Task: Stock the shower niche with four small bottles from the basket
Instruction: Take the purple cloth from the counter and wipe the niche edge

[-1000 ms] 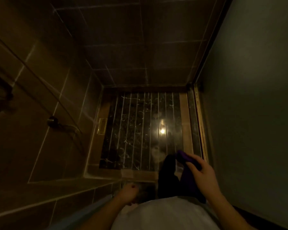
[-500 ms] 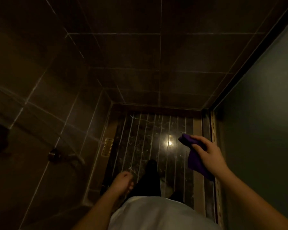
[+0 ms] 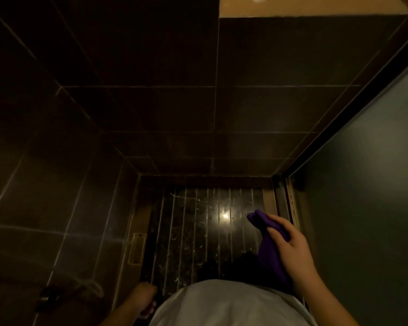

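I stand in a dim, dark-tiled shower stall, looking down. My right hand [image 3: 290, 245] is at the lower right, shut on a purple cloth [image 3: 267, 250] that hangs below my fingers. Low at the bottom centre-left, my left hand [image 3: 144, 297] hangs by my side with its fingers curled; nothing shows in it. No basket, bottles or niche are in view.
Dark tiled walls rise on the left and ahead. A frosted glass panel [image 3: 368, 196] with a dark frame closes the right side. The striped marble floor [image 3: 198, 231] has a brass drain [image 3: 137, 248] on its left edge. A hose fitting [image 3: 48, 297] sticks out of the left wall.
The view has tilted up, showing more of the far wall and a strip of ceiling. My right hand with the cloth has risen slightly; my left hand has dropped lower in the frame.
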A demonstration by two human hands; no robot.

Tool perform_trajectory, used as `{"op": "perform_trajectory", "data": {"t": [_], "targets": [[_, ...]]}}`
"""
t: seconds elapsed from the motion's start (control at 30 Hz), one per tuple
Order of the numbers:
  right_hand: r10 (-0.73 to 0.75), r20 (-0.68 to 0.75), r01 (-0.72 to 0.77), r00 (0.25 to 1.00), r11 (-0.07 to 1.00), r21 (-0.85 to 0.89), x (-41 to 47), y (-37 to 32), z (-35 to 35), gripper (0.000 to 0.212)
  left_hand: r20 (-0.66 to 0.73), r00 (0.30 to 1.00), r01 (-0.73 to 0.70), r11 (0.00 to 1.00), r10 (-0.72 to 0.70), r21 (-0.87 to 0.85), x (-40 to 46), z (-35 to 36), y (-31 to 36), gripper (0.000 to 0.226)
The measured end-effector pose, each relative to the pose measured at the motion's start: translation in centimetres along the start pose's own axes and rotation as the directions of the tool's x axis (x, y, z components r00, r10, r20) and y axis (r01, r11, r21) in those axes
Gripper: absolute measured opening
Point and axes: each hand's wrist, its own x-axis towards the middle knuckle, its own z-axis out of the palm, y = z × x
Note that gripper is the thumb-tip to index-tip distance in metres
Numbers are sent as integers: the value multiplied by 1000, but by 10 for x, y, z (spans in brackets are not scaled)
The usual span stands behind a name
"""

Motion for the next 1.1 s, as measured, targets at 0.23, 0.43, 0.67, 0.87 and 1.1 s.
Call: {"op": "perform_trajectory", "data": {"t": [0.23, 0.43, 0.67, 0.87, 1.1], "targets": [[29, -65, -28, 997, 999, 20, 76, -19, -20, 29, 131, 978, -166, 986, 162, 16, 9, 23, 135, 24], [1, -91, 4, 996, 998, 56, 160, -42, -47, 26, 211, 934, -316, 942, 287, 117, 7, 48, 241, 19], [-110, 13, 111, 994, 992, -54, 269, -117, -81, 31, 3, 974, -225, 973, 226, -56, 28, 25, 327, 26], [-220, 79, 231, 972, 959, -167, 321, -189, -85, 33, -69, 962, -274, 944, 266, -182, 5, 6, 366, 20], [-328, -84, 332, 941, 942, 41, 316, -277, -77, 36, -29, 593, -698, 532, 805, 480, -59, -60, 471, 19]]}}
